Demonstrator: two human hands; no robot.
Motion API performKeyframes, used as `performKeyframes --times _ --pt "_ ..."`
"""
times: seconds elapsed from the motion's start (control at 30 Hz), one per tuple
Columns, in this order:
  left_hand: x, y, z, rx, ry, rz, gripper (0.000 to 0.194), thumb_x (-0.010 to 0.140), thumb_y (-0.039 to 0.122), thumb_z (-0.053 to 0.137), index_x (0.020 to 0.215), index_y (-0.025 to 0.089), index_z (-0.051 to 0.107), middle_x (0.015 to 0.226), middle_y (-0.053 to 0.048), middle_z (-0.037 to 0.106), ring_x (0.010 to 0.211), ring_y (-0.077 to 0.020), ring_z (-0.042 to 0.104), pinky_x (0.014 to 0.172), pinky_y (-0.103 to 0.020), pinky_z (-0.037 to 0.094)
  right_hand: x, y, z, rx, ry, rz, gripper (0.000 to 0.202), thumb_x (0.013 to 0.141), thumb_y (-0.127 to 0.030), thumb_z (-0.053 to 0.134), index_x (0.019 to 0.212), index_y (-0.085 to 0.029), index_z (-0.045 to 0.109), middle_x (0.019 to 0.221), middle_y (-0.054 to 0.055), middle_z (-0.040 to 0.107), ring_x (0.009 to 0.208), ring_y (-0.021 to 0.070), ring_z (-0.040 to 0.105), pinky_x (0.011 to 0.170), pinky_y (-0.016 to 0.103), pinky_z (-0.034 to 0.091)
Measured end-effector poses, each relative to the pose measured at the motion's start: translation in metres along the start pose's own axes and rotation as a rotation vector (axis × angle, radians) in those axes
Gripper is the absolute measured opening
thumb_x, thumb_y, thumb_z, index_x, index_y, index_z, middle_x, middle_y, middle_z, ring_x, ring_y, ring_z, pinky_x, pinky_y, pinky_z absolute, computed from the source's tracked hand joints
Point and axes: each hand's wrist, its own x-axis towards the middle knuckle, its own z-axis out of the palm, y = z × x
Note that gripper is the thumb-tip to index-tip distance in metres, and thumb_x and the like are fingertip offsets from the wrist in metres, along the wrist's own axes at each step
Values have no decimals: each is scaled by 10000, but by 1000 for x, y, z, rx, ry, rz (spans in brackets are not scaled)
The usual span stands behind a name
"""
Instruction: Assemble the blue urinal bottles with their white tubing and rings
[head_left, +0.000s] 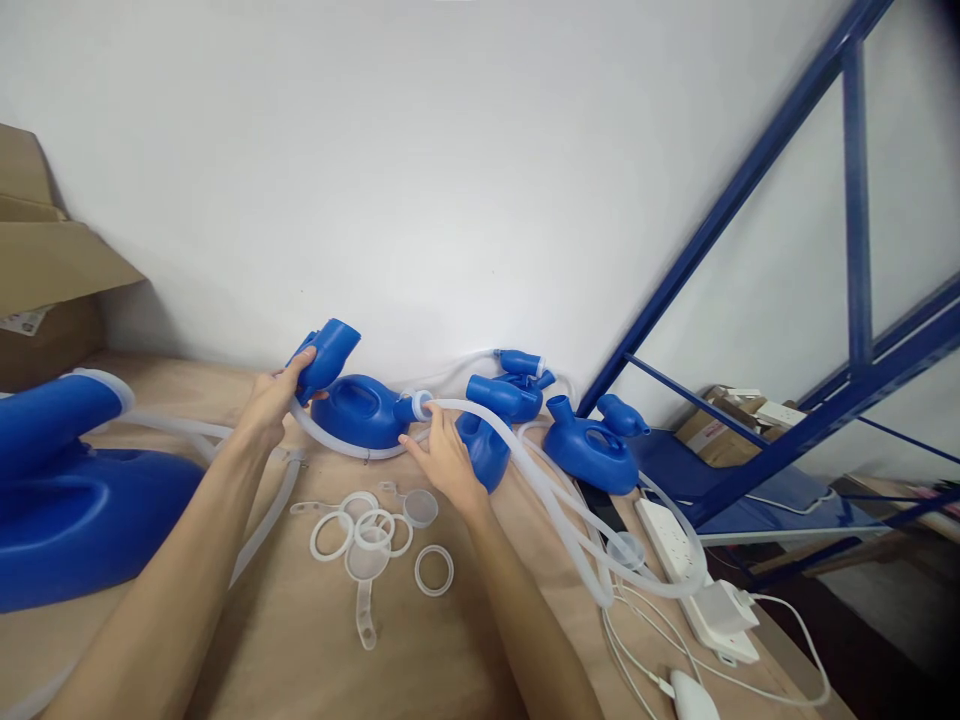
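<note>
My left hand (281, 395) is closed round a blue plastic mouthpiece (330, 355), raised with its wide opening up and to the right. A translucent hose (330, 440) curves down from beneath it towards my right. My right hand (448, 460) grips the hose loosely between thumb and fingers, beside the white ring (422, 402) on the neck of a blue handled urinal bottle (364, 412). That bottle lies on the brown-covered table, between my hands. Below them are several loose white sealing rings (434, 571) and translucent strap caps (367, 560).
A big blue bottle (75, 510) stands close at left, before a cardboard box (52, 270). More blue bottles (592, 450) and looping hoses (570, 520) occupy the right. A white power strip (694, 580) with cables lies along the right edge, near a blue metal rack (735, 180).
</note>
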Motion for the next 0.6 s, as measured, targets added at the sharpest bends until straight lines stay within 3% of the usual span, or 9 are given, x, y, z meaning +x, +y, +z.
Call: performKeyframes --times 0.1,0.2,0.33,0.47,0.6 --pt "-1 2 11 -116 -54 -179 636 881 717 699 987 89 689 671 -66 723 589 -205 715 470 -232 473 8 5 13 135 76 -53 758 1009 -449 638 1638 -185 308 1715 187 364 1631 278 292 1294 448 318" --pt "-4 3 23 -253 -159 -274 640 993 720 514 934 110 700 678 -90 719 503 -151 643 412 -202 465 20 7 25 240 121 -21 746 1013 -435 632 1650 -235 298 1721 163 356 1607 262 342 1275 430 359" --pt "-6 1 30 -384 -206 -332 548 927 699 669 820 163 628 583 -30 629 442 -114 559 394 -181 477 28 7 33 234 170 -23 491 1030 -360 599 1505 -250 541 1576 145 514 1465 240 516 1217 370 429" --pt "0 -1 23 -462 -195 -347 593 874 719 727 705 205 483 522 36 505 406 -91 511 367 -160 438 24 6 26 100 217 -163 387 1028 -310 607 1410 -261 651 1557 134 503 1463 258 493 1233 385 411" --pt "4 -1 21 -504 -191 -309 584 879 694 741 712 213 456 567 41 522 439 -84 542 390 -153 454 19 5 15 19 187 -305 360 1051 -295 574 1392 -302 690 1551 119 499 1476 256 480 1236 403 420"
